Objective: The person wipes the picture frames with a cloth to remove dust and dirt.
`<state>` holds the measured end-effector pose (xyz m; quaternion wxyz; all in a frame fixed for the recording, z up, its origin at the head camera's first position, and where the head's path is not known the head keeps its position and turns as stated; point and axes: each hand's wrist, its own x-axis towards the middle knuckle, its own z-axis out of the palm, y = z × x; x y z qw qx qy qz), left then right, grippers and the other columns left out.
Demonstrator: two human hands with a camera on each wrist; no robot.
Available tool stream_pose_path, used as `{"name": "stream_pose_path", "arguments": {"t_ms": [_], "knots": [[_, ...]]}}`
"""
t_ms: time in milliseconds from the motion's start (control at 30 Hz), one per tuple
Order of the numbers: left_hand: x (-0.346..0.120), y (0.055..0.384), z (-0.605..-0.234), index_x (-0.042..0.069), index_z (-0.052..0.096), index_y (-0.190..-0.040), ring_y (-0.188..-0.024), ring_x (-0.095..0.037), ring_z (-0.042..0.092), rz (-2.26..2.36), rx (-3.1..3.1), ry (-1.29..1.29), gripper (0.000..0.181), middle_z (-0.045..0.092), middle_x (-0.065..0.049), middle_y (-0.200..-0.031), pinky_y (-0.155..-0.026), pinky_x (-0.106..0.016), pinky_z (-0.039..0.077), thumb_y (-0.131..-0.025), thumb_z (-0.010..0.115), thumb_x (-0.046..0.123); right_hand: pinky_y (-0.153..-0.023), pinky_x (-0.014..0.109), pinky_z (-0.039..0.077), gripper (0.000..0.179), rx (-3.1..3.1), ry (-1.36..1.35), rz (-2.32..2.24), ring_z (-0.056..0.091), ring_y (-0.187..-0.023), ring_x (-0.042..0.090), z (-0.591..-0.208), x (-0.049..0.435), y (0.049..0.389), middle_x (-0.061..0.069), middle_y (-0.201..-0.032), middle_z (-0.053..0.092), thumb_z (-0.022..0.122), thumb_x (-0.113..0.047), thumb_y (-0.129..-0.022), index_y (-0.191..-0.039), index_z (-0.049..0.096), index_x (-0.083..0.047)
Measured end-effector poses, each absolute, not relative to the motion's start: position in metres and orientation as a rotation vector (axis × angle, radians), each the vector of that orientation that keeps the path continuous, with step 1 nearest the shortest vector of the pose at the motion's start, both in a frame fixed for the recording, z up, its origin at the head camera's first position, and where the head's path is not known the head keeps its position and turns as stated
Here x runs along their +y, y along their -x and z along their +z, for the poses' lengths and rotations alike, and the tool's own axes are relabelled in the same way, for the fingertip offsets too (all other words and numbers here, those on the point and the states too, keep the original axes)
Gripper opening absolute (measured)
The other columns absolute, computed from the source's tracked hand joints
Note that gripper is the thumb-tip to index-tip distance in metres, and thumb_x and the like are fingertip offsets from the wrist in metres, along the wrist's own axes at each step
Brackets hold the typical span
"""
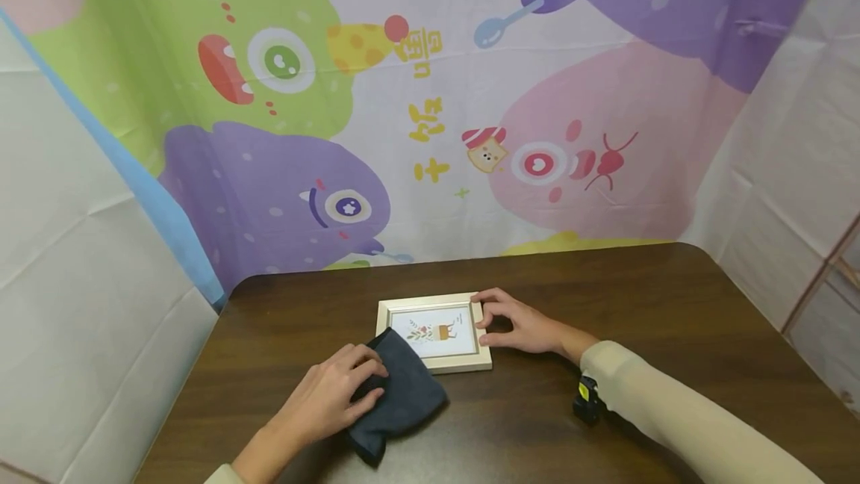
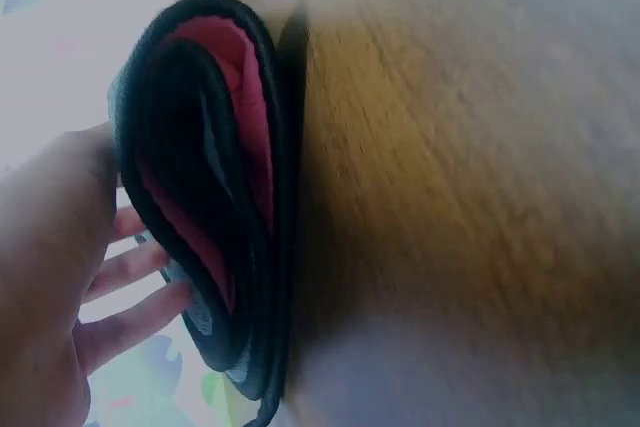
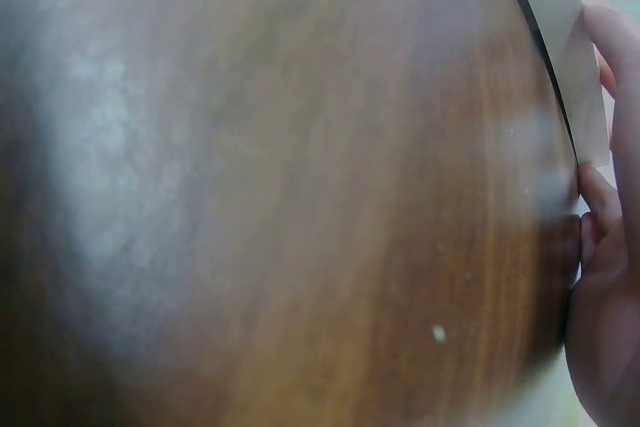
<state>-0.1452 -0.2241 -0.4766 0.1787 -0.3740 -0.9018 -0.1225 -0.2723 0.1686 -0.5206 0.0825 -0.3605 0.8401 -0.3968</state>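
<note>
A dark blue-black folded cloth (image 1: 401, 391) lies over the lower left corner of a pale gold picture frame (image 1: 433, 368). My left hand (image 1: 336, 387) holds the cloth from above, fingers bent on its left part. Seen from the left wrist, the folded cloth (image 2: 270, 247) shows layered dark edges and a pink inside; my left hand (image 2: 45, 267) lies along its outer side. The frame lies flat, picture side up, with a small animal-and-leaves print. My right hand (image 1: 520, 323) grips the frame's right edge with bent fingers and thumb. Part of that pale edge (image 3: 565, 47) appears beside my right hand (image 3: 610, 287).
The brown wooden table (image 1: 282, 334) has rounded back corners. Behind it hangs a curtain (image 1: 443, 222) printed with cartoon monsters, and pale fabric (image 1: 759, 193) closes the sides. A small black device (image 1: 587, 398) is worn at the right wrist.
</note>
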Motion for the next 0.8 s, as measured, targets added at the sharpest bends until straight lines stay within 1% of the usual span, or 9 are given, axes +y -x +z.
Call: {"name": "stream_pose_path", "arguments": {"t_ms": [67,133,267,367,600,700,800], "knots": [[-0.225,0.148,-0.479,0.023,0.080,-0.110,-0.099,-0.012,0.072,-0.295,-2.530,1.009,0.032,0.074,0.004,-0.118,-0.065,-0.021,0.058,-0.085,0.100,0.027,-0.120,0.057,0.048,0.019,2.502,1.077,-1.188,0.055,-0.156,0.042,-0.521,0.168,0.272,0.014,-0.167,0.053,0.086,-0.029,-0.102,-0.098,0.069,-0.021],[-0.225,0.151,-0.481,0.023,0.080,-0.112,-0.099,-0.014,0.072,-0.274,-2.524,0.974,0.040,0.074,0.002,-0.121,-0.063,-0.022,0.057,-0.080,0.104,0.029,-0.120,0.058,0.048,0.019,2.496,1.076,-1.193,0.054,-0.156,0.042,-0.521,0.168,0.272,0.015,-0.168,0.053,0.086,-0.028,-0.102,-0.098,0.070,-0.021],[-0.226,0.156,-0.484,0.021,0.081,-0.117,-0.102,-0.016,0.074,-0.256,-2.514,0.959,0.048,0.075,0.000,-0.124,-0.064,-0.025,0.059,-0.077,0.106,0.031,-0.120,0.057,0.048,0.019,2.506,1.073,-1.189,0.055,-0.156,0.042,-0.521,0.168,0.272,0.014,-0.168,0.053,0.087,-0.028,-0.102,-0.098,0.069,-0.021],[-0.225,0.160,-0.486,0.020,0.082,-0.116,-0.101,-0.015,0.073,-0.258,-2.503,0.973,0.047,0.076,0.002,-0.122,-0.065,-0.025,0.060,-0.077,0.106,0.031,-0.120,0.056,0.049,0.020,2.513,1.076,-1.183,0.055,-0.155,0.041,-0.521,0.168,0.273,0.014,-0.167,0.054,0.087,-0.027,-0.101,-0.098,0.069,-0.021],[-0.222,0.166,-0.488,0.020,0.081,-0.108,-0.094,-0.011,0.068,-0.244,-2.471,1.011,0.043,0.075,0.006,-0.113,-0.064,-0.022,0.058,-0.076,0.107,0.029,-0.120,0.054,0.048,0.021,2.507,1.071,-1.179,0.056,-0.155,0.040,-0.521,0.168,0.273,0.013,-0.167,0.054,0.087,-0.029,-0.101,-0.097,0.068,-0.021],[-0.221,0.168,-0.489,0.022,0.081,-0.106,-0.094,-0.011,0.068,-0.219,-2.454,1.012,0.042,0.074,0.007,-0.111,-0.062,-0.021,0.057,-0.075,0.107,0.031,-0.120,0.054,0.049,0.021,2.508,1.073,-1.178,0.055,-0.156,0.040,-0.521,0.168,0.273,0.013,-0.167,0.054,0.087,-0.029,-0.101,-0.097,0.068,-0.021],[-0.218,0.169,-0.489,0.024,0.081,-0.105,-0.093,-0.010,0.067,-0.192,-2.445,1.007,0.041,0.073,0.007,-0.111,-0.057,-0.019,0.053,-0.075,0.107,0.034,-0.120,0.055,0.049,0.020,2.506,1.080,-1.185,0.055,-0.156,0.040,-0.521,0.169,0.273,0.014,-0.167,0.054,0.087,-0.028,-0.101,-0.097,0.068,-0.021]]}}
